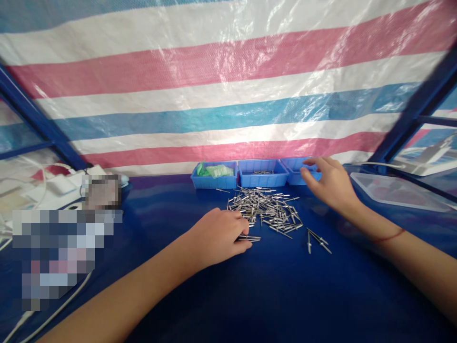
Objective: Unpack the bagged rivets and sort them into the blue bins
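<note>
No legible text, label, brand, number or sign observed on any surface in front of you. Left side of your counter: patch pixelated, so any print there is unreadable to you.

The left hand holds metal rivets; the right reaches over a blue bin.

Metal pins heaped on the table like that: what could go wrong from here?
The pins at the left hand's fingertips might slip or prick, since their thin ends stick out. The few loose pins beside the pile could be overlooked or brushed away. The right hand, up at the right-hand blue bin, might nudge it out of line with the other two.
</note>
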Motion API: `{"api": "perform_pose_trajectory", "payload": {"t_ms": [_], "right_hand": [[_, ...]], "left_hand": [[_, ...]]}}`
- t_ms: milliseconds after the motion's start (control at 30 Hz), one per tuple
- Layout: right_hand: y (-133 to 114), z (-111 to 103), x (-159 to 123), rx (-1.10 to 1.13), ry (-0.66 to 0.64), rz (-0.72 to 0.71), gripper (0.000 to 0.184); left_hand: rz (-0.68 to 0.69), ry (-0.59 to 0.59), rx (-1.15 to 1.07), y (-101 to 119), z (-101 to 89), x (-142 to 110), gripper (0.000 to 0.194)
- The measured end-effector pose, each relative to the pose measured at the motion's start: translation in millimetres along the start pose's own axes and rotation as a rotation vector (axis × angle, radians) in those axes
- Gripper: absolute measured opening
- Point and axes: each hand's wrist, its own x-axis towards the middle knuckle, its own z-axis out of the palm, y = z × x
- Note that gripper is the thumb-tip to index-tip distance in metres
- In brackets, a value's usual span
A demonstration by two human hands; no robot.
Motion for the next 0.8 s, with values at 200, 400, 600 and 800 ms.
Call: {"api": "perform_pose_trajectory", "payload": {"t_ms": [200,400,600,800], "right_hand": [[-58,-21,-19,0.235,-0.195,-0.154,0.015],[-93,-33,-34,0.417,-0.353,-0.248,0.014],[-96,-36,-33,0.459,-0.387,-0.236,0.014],[-94,-33,-35,0.533,-0.428,-0.158,0.014]], "left_hand": [[0.009,0.042,-0.009,2,6.8,3,0.012],[-0.030,0.060,-0.050,3,12.9,4,0.012],[0.037,0.124,-0.003,0,18.1,8,0.014],[0.021,0.348,-0.256,-2,24.5,14,0.020]]}}
